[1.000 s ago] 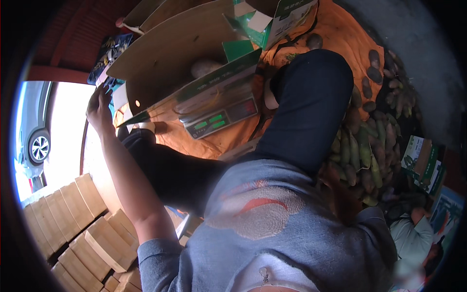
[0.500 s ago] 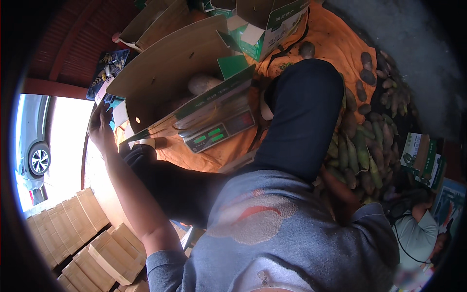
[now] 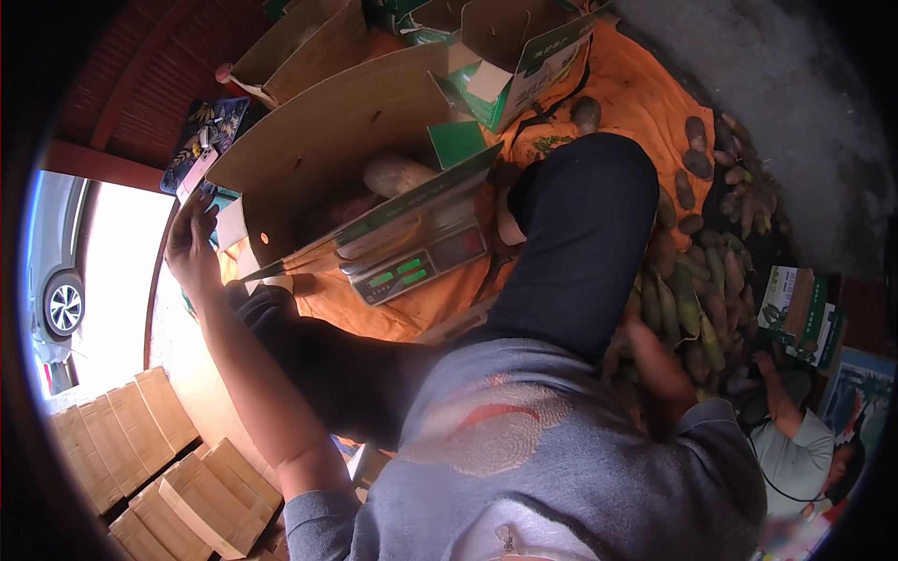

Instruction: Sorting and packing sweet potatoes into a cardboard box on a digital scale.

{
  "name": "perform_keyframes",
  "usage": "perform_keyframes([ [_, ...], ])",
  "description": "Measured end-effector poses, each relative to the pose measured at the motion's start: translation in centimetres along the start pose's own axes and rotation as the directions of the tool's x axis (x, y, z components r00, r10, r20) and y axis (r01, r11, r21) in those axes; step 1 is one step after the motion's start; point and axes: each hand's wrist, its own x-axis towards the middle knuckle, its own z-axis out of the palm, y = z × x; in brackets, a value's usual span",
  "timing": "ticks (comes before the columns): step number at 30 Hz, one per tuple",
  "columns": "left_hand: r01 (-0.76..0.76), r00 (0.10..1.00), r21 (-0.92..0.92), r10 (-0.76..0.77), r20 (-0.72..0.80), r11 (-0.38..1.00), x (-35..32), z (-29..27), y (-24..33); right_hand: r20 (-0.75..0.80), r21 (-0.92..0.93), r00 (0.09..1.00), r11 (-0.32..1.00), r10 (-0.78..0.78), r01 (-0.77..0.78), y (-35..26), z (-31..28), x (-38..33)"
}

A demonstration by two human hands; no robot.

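My left hand (image 3: pixel 194 245) is raised beside the left end flap of an open cardboard box (image 3: pixel 327 122), its fingers stretched out and slightly apart, with nothing visible in it. Inside the box lie large brownish root vegetables (image 3: pixel 398 175), partly in shadow. The box rests on a digital scale (image 3: pixel 398 278) with lit green displays. My right forearm reaches down beside my right knee to a heap of long green and reddish root vegetables (image 3: pixel 687 299). Of my right hand (image 3: pixel 633 313) only a part shows past the knee, its fingers hidden.
An orange sheet (image 3: pixel 641 89) lies under the scale and part of the heap. More open boxes (image 3: pixel 524 47) stand at the far side. Stacked brown cartons (image 3: pixel 131 430) are at lower left. Another person (image 3: pixel 795 449) sits at the right, an arm stretched toward the heap.
My right forearm has moved forward along the knee and shows more. My left hand stays by the box flap. The other person's arm now reaches farther toward the heap. The view has shifted slightly.
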Motion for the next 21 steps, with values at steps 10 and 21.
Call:
perform_keyframes([
  [10, -0.055, 0.998, 0.002, 0.055, 0.028, 0.998, -1.3, 0.0, 1.5, -0.761, 0.054, 0.639, 0.971, -0.112, 0.234, -7.0, -29.8, -3.3],
  [21, -0.134, 0.988, 0.288, 0.106, 0.112, 0.948, -2.4, 0.3, 3.1, -0.815, 0.122, 0.296, 0.352, -0.499, 0.928, -38.4, -48.0, -17.0],
])
